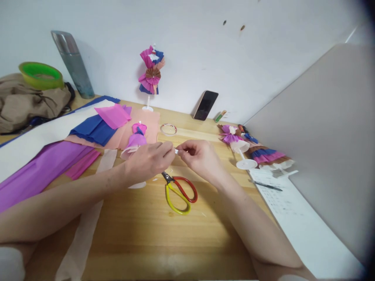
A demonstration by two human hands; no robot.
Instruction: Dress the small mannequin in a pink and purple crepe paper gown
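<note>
My left hand (152,157) and my right hand (199,158) meet above the middle of the wooden table, fingertips pinched from both sides on a small white piece (176,151). Most of that piece is hidden by the fingers. Just behind my left hand stands a small form dressed in pink and purple paper (137,136), its lower part partly covered by the hand. Scissors with red and yellow handles (178,191) lie below the hands, blades pointing up-left. A pale paper strip (96,195) passes under my left forearm.
Coloured crepe paper (96,127) is piled on the left. A bottle (74,64) and a phone (206,105) stand by the wall, with a dressed form (150,74) between them. A clear ring (168,129) lies behind the hands. More paper dresses (263,152) and a written sheet (290,207) are at right.
</note>
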